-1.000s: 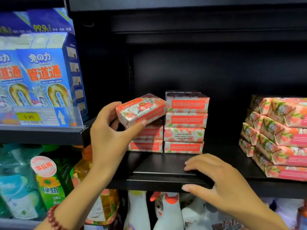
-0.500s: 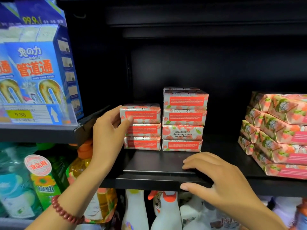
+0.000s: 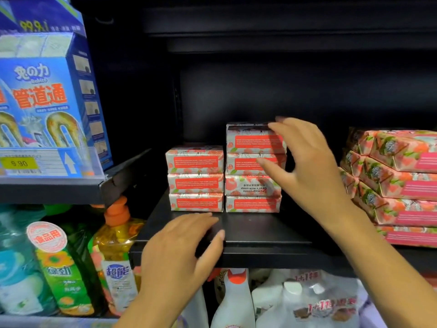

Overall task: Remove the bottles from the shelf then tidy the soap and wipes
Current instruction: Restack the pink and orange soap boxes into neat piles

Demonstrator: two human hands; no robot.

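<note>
- while the left hand lies flat on the front lip of the black shelf, its fingers are loosely spread on the top surface, the thumb hooks over the front edge, and it holds nothing.
- the right hand reaches up to the taller soap stack; its fingertips touch the top right corner of the uppermost bar and the thumb sits against the face of the second bar, so the hand is cupped around the top two bars without lifting them.
- that taller soap stack is four bars high and stands toward the back of the shelf; the third bar down shows its label upside down.
- the shorter soap stack, three bars high, stands just beside it on the left, the two stacks touching or nearly so.
- wipes packs in pink floral wrap are piled on the right end of the same shelf, well apart from the soap, with some packs tilted.
- a blue carton stands on the upper left shelf above a yellow price tag reading 9.90.
- below, a yellow pump bottle with an orange top, a green bottle and white bottles fill the lower shelf.
</note>
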